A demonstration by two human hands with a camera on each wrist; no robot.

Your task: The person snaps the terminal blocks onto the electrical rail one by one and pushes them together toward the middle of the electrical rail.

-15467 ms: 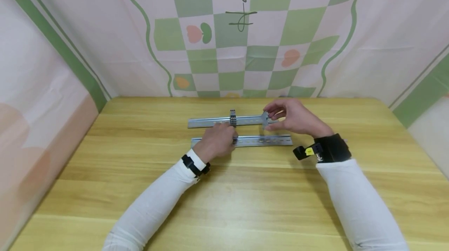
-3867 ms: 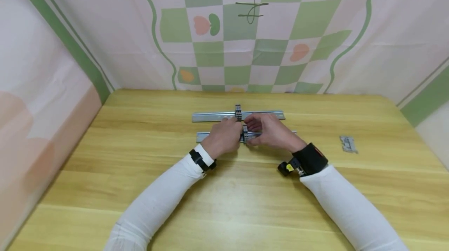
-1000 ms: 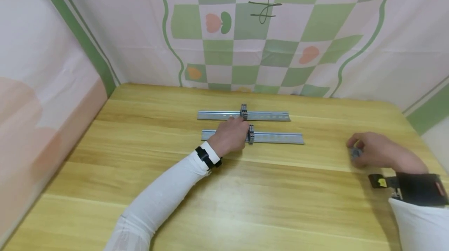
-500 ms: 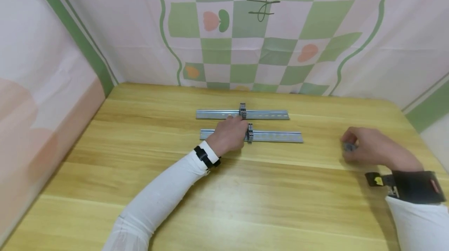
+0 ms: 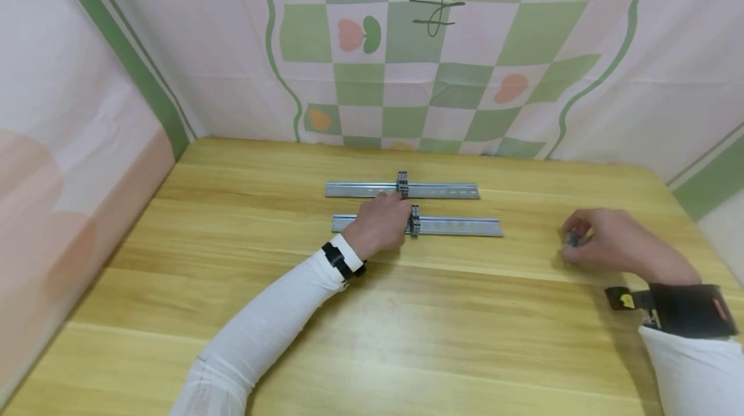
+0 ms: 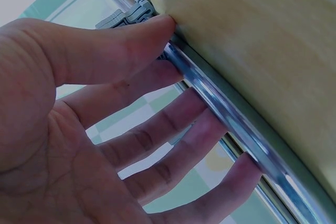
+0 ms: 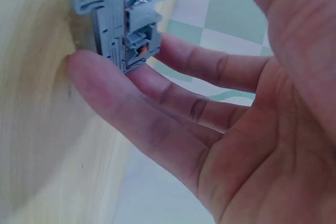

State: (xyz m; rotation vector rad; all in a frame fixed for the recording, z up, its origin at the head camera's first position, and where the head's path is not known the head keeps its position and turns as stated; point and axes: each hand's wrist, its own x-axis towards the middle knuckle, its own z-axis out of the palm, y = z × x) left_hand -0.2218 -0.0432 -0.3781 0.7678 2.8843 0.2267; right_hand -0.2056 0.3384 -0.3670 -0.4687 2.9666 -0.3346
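Two slotted metal DIN rails lie roughly parallel on the table. The back rail (image 5: pixel 438 190) carries a small stack of grey terminal blocks (image 5: pixel 402 183). Another stack of terminal blocks (image 5: pixel 414 221) sits on the front rail (image 5: pixel 462 226). My left hand (image 5: pixel 378 225) holds the front rail just left of that stack; in the left wrist view the thumb and fingertips lie along the rail (image 6: pixel 231 108). Off to the right, my right hand (image 5: pixel 619 245) pinches a loose grey terminal block (image 7: pixel 128 22) between thumb and fingers, close to the tabletop, with copper-coloured parts showing inside.
The wooden table (image 5: pixel 407 338) ends at a hanging patterned cloth (image 5: pixel 413 80) behind the rails. More cloth hangs at the left and right sides. A black wrist strap with a small camera (image 5: pixel 619 298) sits on the right forearm.
Earlier both hands were at the front rail, and the loose terminal block lay at the right. The right hand has gone there, picked it up and turned it. The left hand stays on the rail.
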